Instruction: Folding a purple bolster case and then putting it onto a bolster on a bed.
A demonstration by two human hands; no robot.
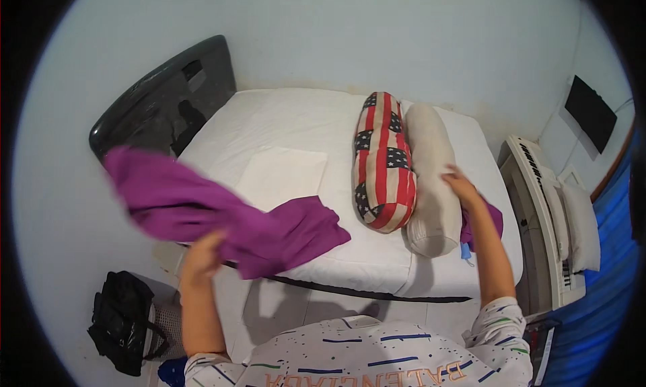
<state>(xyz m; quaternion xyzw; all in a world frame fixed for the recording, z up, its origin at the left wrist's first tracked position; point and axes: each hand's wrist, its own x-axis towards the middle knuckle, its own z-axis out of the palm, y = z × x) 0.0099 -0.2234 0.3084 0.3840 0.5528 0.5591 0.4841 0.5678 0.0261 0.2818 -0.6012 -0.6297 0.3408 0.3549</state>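
Observation:
My left hand (204, 256) grips a crumpled purple cloth (287, 230), blurred at its raised left end. The cloth's right end hangs over the near side of the bed. Above the cream bolster (429, 180), my right hand (459, 185) has its fingers apart and holds nothing; whether it touches the bolster I cannot tell. Against that bolster's left side lies another one (383, 165) with a stars-and-stripes print. A second purple cloth (492, 223) is partly hidden behind my right forearm, beside a small blue item (465, 251). A folded white cloth (282, 172) rests flat on the mattress.
The white-sheeted bed (303, 114) has a glossy black headboard (161, 99) at left. Right of it stands an electronic keyboard (535, 185) with grey pillows (580, 225) against it, near a blue curtain (613, 235). A black bag (121, 316) and a woven basket (166, 331) occupy the floor at lower left.

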